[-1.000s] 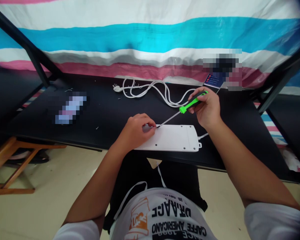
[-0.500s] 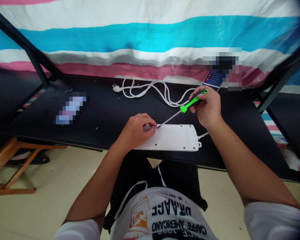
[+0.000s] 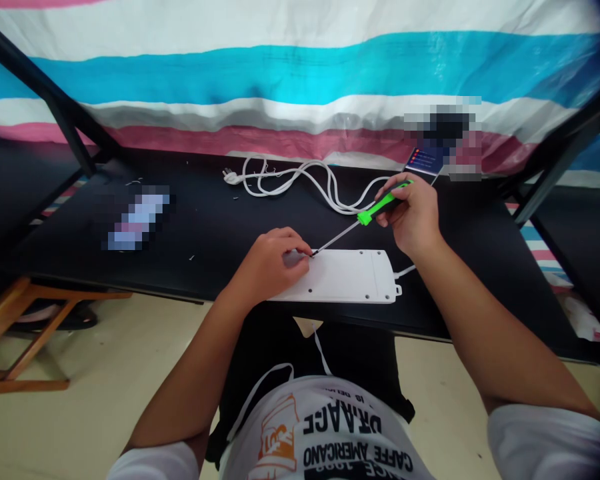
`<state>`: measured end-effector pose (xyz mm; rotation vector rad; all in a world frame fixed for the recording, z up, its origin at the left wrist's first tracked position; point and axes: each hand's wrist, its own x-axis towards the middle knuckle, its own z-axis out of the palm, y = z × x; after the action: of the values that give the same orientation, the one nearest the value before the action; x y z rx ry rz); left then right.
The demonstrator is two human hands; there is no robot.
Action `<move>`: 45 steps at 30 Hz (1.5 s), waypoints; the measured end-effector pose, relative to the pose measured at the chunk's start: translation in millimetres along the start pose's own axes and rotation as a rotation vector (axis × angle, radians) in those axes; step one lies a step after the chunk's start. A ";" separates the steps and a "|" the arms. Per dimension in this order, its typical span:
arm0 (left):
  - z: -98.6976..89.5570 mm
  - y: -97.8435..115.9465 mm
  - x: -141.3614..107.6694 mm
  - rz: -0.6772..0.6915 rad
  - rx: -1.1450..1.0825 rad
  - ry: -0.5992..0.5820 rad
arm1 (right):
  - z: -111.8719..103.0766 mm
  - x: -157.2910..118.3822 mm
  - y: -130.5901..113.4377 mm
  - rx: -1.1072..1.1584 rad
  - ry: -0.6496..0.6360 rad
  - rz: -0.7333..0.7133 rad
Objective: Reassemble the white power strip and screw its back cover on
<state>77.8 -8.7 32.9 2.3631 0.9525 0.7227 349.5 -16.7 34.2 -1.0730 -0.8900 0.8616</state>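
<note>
A white power strip (image 3: 347, 273) lies face down along the near edge of the black table, screw holes showing on its back. My right hand (image 3: 414, 210) is closed round the green and black handle of a screwdriver (image 3: 339, 237). The shaft slants down to the left, its tip at the strip's far edge. My left hand (image 3: 275, 261) rests over the strip's left end and hides it. Its thumb and forefinger are curled together right beside the screwdriver tip; anything pinched there is too small to make out.
The strip's white cord (image 3: 325, 183) lies in loops behind it, ending in a plug (image 3: 231, 177). A blurred phone-like object (image 3: 139, 221) is on the left, a dark blue card or screen (image 3: 423, 160) at the back right. Small bits (image 3: 191, 258) are scattered about. A wooden stool (image 3: 25, 327) stands lower left.
The whole view has shifted very slightly. Both hands, the screwdriver and the power strip keep nearly the same places relative to one another.
</note>
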 end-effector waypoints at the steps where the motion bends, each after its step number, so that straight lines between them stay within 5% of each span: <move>1: -0.1 0.3 -1.4 -0.002 0.014 -0.001 | -0.1 0.0 0.2 -0.004 -0.002 -0.002; 18: -0.7 -7.4 1.2 -0.096 -0.021 0.006 | -7.1 6.3 -2.1 -0.031 0.061 -0.068; 26: -19.1 -33.6 -9.8 -0.195 -0.010 0.237 | -7.3 8.6 -2.3 -0.012 0.094 -0.063; 31: -20.3 -51.1 -36.4 -0.400 -0.079 0.469 | 0.0 3.6 -4.7 0.022 -0.012 0.014; 37: -10.6 -46.5 -57.2 -0.392 -0.060 0.619 | 16.8 -9.8 -2.4 -0.078 -0.171 0.103; 45: -9.7 -41.1 -69.5 -0.227 -0.080 0.474 | 87.5 -9.0 -3.2 -0.204 -0.511 0.090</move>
<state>9.4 -31.1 -4.9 2.0055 1.3294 1.2303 266.8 4.9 55.6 -1.0909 -1.3865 1.1670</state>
